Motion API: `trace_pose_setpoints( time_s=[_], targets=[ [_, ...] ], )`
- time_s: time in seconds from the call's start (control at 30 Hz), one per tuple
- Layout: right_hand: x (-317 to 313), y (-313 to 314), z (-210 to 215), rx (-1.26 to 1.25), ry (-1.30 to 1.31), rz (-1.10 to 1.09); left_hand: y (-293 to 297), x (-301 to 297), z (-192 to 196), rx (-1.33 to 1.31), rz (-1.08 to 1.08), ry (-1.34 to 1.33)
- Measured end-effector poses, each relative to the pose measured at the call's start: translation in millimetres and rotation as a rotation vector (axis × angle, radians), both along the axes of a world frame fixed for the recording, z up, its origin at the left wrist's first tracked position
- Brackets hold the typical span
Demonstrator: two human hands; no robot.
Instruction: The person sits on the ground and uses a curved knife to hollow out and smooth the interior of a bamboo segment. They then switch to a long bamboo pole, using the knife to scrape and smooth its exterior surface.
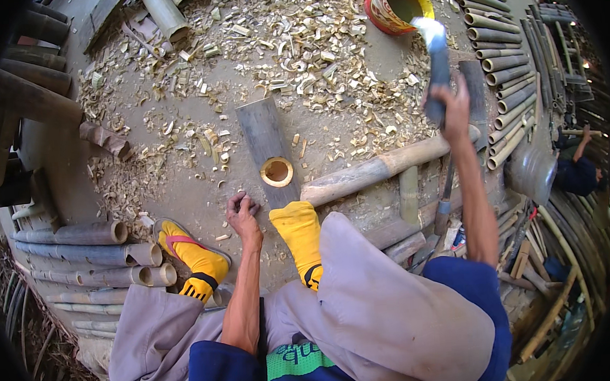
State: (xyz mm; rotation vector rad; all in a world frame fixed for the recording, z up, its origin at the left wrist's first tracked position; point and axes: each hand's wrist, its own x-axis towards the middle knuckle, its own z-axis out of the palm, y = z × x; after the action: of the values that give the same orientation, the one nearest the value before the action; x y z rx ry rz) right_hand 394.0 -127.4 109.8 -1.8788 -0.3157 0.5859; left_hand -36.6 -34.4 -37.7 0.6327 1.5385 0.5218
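Note:
My right hand is raised at the right, closed round the dark handle of a tool. Its bright metal head is smeared by motion, so its exact kind is unclear. Low beside a bamboo piece, my left hand is loosely curled, and I see nothing in it. The bamboo piece has a round hole with a pale cut rim. My foot in a yellow sock rests at its near end. A long bamboo pole slants away to the right from there, passing behind my right hand.
Pale chips cover the ground ahead. A red and yellow bucket stands far right, near a row of bamboo lengths. A wooden-handled tool stands beside my right forearm. More bamboo tubes lie left; another person works far right.

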Motion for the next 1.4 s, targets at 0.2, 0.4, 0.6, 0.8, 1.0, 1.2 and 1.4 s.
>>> trace_pose_setpoints(
  time_s=[0.2, 0.4, 0.6, 0.8, 1.0, 1.2, 1.4],
  targets=[
    [152.7, 62.1, -38.2, -0.234, 0.085, 0.022, 11.8, -4.7, 10.3, 0.027, -0.021, 0.045],
    [102.7, 38.9, -55.7, 0.115, 0.027, -0.122, 18.3, 6.5, 30.9, 0.098, 0.167, -0.017],
    [-67.1, -30.9, 13.4, 0.014, 0.392, 0.128, 10.9, 33.9, 89.9, 0.057, -0.131, -0.222],
    [-191.5, -52.2, -8.1, -0.187, 0.3, 0.712, -12.8, 77.7, 129.3, -0.504, -0.366, -0.694],
    [-204.5, -16.9, -10.1, -0.311, 0.459, 0.929, -21.1, 74.6, 111.0, -0.639, -0.327, -0.511],
    [-207.2, -18.7, -11.6, -0.339, 0.307, 0.955, -5.8, 87.3, 115.0, -0.733, -0.364, -0.397],
    [-161.6, -3.6, -5.9, -0.562, -0.36, 1.429, -15.3, 106.7, 101.1, -0.772, -0.149, -0.582]
  ],
)
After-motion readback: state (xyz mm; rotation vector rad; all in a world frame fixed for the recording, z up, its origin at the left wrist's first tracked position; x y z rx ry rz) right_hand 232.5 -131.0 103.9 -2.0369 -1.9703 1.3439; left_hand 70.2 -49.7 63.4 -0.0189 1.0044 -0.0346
